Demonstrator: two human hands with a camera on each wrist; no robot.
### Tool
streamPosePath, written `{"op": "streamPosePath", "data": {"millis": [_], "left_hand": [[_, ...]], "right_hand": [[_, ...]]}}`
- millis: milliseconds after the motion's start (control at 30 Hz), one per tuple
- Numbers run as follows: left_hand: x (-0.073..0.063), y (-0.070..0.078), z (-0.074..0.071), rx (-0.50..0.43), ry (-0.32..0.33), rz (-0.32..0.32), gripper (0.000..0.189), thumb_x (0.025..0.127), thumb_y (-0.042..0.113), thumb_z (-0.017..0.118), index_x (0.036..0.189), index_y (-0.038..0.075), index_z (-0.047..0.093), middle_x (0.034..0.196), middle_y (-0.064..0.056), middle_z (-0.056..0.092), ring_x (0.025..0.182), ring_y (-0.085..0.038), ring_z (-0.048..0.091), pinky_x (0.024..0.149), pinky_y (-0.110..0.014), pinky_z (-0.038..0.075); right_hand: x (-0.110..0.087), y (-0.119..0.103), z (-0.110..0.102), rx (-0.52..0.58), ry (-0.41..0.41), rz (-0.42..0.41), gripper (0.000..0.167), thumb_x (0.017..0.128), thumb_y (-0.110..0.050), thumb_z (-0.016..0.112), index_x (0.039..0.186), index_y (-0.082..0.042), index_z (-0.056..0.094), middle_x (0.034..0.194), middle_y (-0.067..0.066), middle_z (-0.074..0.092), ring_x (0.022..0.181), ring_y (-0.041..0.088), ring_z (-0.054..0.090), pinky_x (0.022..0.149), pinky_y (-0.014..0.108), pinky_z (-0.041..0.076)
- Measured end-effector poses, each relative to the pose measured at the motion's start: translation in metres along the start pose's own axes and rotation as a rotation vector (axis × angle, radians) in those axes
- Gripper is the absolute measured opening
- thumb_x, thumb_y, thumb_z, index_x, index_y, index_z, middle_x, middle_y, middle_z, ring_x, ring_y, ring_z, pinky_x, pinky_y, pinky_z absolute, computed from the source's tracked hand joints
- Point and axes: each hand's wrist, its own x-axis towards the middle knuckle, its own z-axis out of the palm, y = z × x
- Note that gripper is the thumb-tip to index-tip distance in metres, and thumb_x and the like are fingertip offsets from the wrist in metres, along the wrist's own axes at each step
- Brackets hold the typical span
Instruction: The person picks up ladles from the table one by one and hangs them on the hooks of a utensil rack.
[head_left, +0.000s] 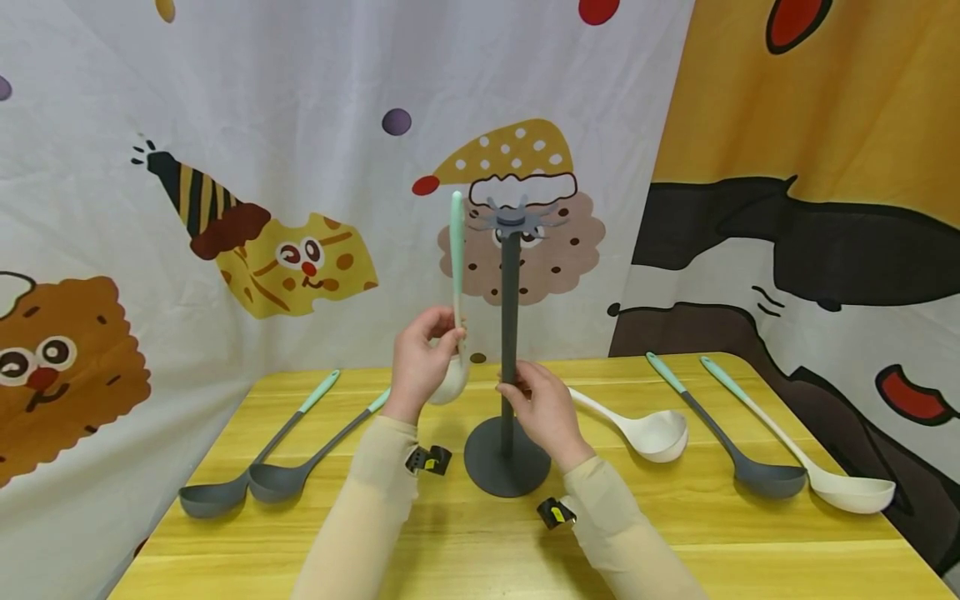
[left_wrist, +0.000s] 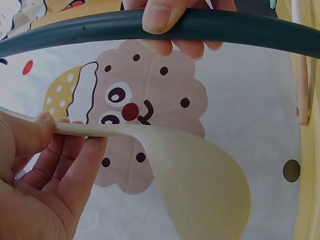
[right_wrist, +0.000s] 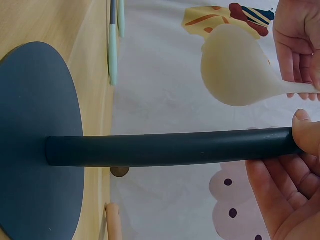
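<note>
Pinched between the thumb and fingers of my left hand point(head_left: 420, 358) is a white ladle point(head_left: 458, 258) with a mint-green handle end. It stands upright, handle up and bowl point(right_wrist: 235, 65) down, raised above the table just left of a dark grey utensil stand point(head_left: 509, 317). My right hand point(head_left: 546, 408) grips the stand's pole point(right_wrist: 175, 150) on its lower half, thumb on one side and fingers on the other. Several hooks point(head_left: 512, 218) spread from the stand's top, and no utensil hangs on them. Its round base point(head_left: 487, 467) rests on the table.
Two grey ladles point(head_left: 213, 498) point(head_left: 276, 483) lie on the wooden table point(head_left: 450, 550) at left. Right of the stand lie a white ladle point(head_left: 658, 435), a grey ladle point(head_left: 768, 479) and another white ladle point(head_left: 855, 493). A cartoon-print curtain point(head_left: 315, 83) hangs behind.
</note>
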Motion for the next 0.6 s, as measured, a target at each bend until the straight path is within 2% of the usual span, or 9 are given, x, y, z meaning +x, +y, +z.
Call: {"op": "streamPosePath", "data": {"millis": [333,600], "left_hand": [[-0.0018,0.0014,0.0001,0.013,0.0,0.011,0.01,0.093,0.002,0.068,0.103,0.002,0.071,0.093,-0.009,0.07,0.085,-0.023,0.064,0.071,-0.037,0.057],[-0.0032,-0.0023,0.0007,0.077,-0.009,0.075,0.009,0.093,0.003,0.068,0.101,0.006,0.072,0.091,-0.006,0.069,0.085,-0.022,0.065,0.071,-0.038,0.057]], "right_hand": [[-0.0005,0.0008,0.0004,0.001,0.005,-0.011,0.013,0.091,-0.011,0.073,0.102,-0.006,0.07,0.091,0.004,0.066,0.081,0.019,0.067,0.074,0.035,0.058],[-0.0009,-0.0007,-0.0004,0.0,0.002,-0.006,0.013,0.091,-0.012,0.073,0.101,-0.006,0.069,0.091,0.004,0.065,0.08,0.019,0.066,0.074,0.036,0.057]]}}
